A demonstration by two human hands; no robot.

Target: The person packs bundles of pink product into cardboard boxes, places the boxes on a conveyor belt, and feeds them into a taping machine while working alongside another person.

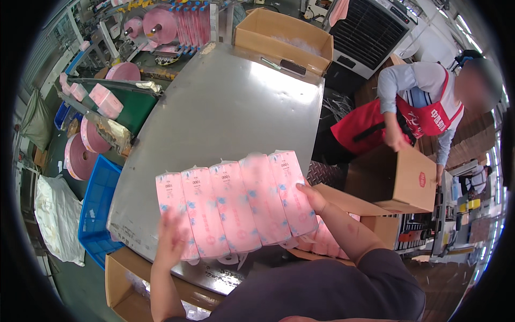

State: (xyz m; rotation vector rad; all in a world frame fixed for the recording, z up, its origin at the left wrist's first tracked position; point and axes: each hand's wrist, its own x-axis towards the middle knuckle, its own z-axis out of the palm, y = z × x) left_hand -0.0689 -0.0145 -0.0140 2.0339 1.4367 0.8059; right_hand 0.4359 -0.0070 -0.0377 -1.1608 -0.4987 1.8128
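A: Where are the pink packs?
B: The row of five pink packs [234,209] is over the near part of the metal table [214,112], slightly slanted, its packs side by side. I can't tell whether it rests on the surface or is lifted.
A: And the hands?
B: The right hand [314,199] holds the row's right end, one digit over its upper face. The left hand [170,236] is at the other end, fingers spread apart; it's blurred, so I can't tell whether it grips.
A: What's around the table?
B: An open cardboard box [257,33] at its far end, and a blue crate [92,220] just beside its left edge. Off its near left corner is another open carton [120,276] with clear plastic inside. Near its right corner, more pink packs [325,242] sit partly hidden behind the right forearm.
A: Anyone else?
B: Yes, to the table's right, a co-worker in a red apron [367,126] bends over a tall open carton [414,185], one hand by its rim.
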